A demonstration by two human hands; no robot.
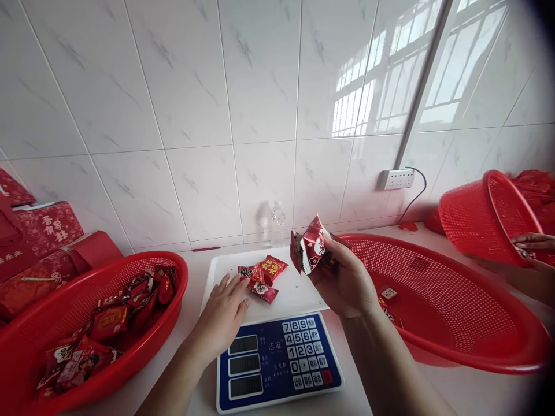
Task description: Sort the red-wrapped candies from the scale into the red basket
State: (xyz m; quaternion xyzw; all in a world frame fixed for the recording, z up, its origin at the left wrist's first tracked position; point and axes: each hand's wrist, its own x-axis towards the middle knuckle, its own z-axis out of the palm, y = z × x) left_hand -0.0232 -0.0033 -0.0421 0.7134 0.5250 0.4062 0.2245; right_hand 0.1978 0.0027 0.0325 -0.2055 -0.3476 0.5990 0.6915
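Note:
My right hand (342,277) is closed around a small bunch of red snack packets (313,245), held up over the right side of the scale's white pan (299,294). My left hand (223,309) lies palm down over the pan's left side with its fingers stretched out. Just beyond its fingertips are several red packets (262,276); whether the fingers touch them I cannot tell. In front of the pan is the scale's blue panel (277,364), with number keys and three small displays.
On the left, a red basket (176,300) holds more packets, with red boxes (47,228) behind it. A large red basket (468,300) with a few pieces inside is at right. A clear bottle (278,225) stands by the wall. Another person's hands (533,248) hold a tilted basket (466,214).

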